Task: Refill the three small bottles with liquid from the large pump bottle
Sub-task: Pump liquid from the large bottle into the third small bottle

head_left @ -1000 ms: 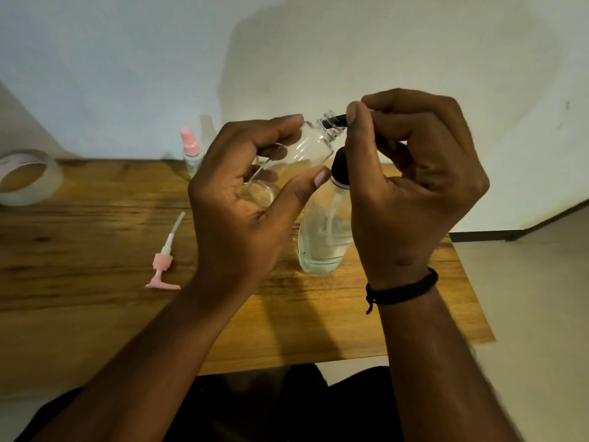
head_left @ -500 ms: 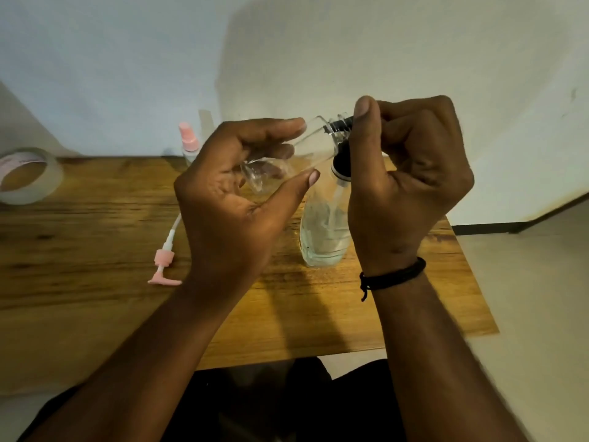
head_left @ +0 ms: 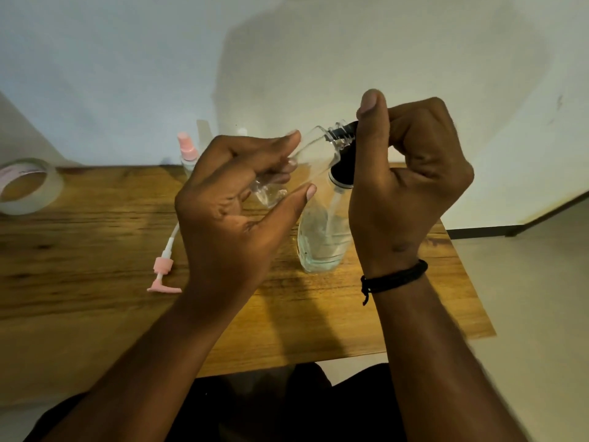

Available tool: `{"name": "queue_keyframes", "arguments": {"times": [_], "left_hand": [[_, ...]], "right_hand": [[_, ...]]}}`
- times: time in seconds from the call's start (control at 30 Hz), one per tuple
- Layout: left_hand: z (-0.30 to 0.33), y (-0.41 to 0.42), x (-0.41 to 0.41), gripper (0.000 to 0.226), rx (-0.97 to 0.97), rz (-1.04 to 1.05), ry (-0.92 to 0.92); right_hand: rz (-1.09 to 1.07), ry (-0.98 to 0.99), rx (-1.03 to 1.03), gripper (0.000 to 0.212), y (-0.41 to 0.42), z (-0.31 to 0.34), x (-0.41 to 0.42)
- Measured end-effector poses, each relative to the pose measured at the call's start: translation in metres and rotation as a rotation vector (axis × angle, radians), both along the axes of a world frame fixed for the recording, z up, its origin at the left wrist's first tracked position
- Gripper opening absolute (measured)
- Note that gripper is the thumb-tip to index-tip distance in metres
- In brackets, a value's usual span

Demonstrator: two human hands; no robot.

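A pale wall rises behind a wooden worktop (head_left: pixel 95 237) that we look down on from above. Our left hand (head_left: pixel 229 212) holds a small clear bottle (head_left: pixel 306 164) tilted in the air, fingers and thumb curled round its body, its open threaded neck pointing up and to the right. Our right hand (head_left: pixel 411 183) is closed over the black pump head (head_left: pixel 345 170) of the large pump bottle (head_left: pixel 322 237), which stands upright on the worktop, and the dark nozzle sits right at the small bottle's mouth. We judge this to be the filling step for this bottle; a little clear liquid seems to pool at its lower end, though we cannot tell how much. The large bottle looks low, with liquid only near its base. At the back edge stands another small bottle with a pink spray top (head_left: pixel 188 154), apparently capped, but we cannot tell whether it is filled. A loose pink pump with its dip tube (head_left: pixel 164 266) lies on the worktop to the left, and a roll of tape (head_left: pixel 27 186) sits further left. A third small bottle is not plainly visible, so at least this refill, and probably more, remains.
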State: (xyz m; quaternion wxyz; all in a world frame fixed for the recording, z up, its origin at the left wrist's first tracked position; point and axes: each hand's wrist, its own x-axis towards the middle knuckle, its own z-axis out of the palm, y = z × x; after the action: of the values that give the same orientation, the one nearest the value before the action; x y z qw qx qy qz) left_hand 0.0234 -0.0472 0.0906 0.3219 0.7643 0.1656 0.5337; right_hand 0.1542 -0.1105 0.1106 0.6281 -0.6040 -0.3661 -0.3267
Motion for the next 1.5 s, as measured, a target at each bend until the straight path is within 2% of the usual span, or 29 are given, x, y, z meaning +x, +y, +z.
{"name": "queue_keyframes", "arguments": {"times": [0.27,0.83,1.07,1.5], "left_hand": [[-0.005,-0.005,0.0,0.045,-0.11,-0.008,-0.064],[-0.006,-0.005,-0.001,0.043,-0.039,0.062,-0.028],[-0.007,-0.007,-0.002,0.042,0.01,0.081,0.012],[-0.008,-0.007,-0.003,0.042,-0.03,0.07,0.011]], "right_hand": [[-0.015,0.011,-0.007,0.033,0.0,-0.003,0.001],[-0.024,0.025,0.004,0.033,0.0,0.005,-0.003],[-0.006,0.087,0.012,0.034,0.002,-0.003,-0.003],[0.023,0.115,0.006,0.035,0.002,-0.002,-0.003]]}}
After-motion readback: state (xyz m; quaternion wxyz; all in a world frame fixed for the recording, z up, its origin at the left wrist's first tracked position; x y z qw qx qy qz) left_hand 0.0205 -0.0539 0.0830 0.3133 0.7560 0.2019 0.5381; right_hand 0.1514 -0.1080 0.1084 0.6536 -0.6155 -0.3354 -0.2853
